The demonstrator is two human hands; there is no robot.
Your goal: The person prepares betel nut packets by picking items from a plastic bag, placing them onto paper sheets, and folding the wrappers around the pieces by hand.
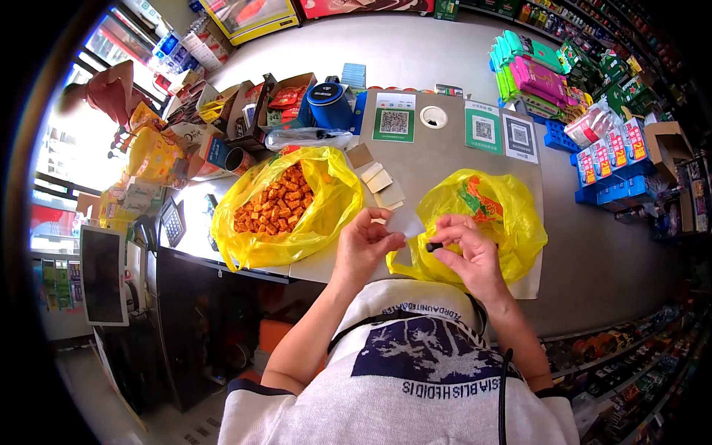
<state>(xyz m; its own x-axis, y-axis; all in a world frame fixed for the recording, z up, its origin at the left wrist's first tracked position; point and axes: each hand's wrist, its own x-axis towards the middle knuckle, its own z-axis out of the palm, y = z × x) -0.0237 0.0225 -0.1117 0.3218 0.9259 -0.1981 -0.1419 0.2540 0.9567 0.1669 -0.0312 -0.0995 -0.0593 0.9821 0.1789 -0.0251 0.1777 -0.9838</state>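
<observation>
On the left of the counter lies an open yellow plastic bag (pixel 341 185) full of small reddish-orange pieces (pixel 274 202). A second yellow bag (pixel 519 215), with a red and green print, sits to the right. Between them my left hand (pixel 368 245) pinches the edge of a small clear, thin plastic piece (pixel 405 221). My right hand (pixel 466 248) is in front of the right bag, its fingers closed on a small black object (pixel 433 247). Several pale cards (pixel 380 182) lie just beyond my left hand.
QR code signs (pixel 394 122) and a round hole (pixel 434 117) are on the counter's far part. A blue canister (pixel 328 104) and boxes stand at the back left. A monitor (pixel 104 276) is at far left; stacked packs (pixel 538 78) are at the right.
</observation>
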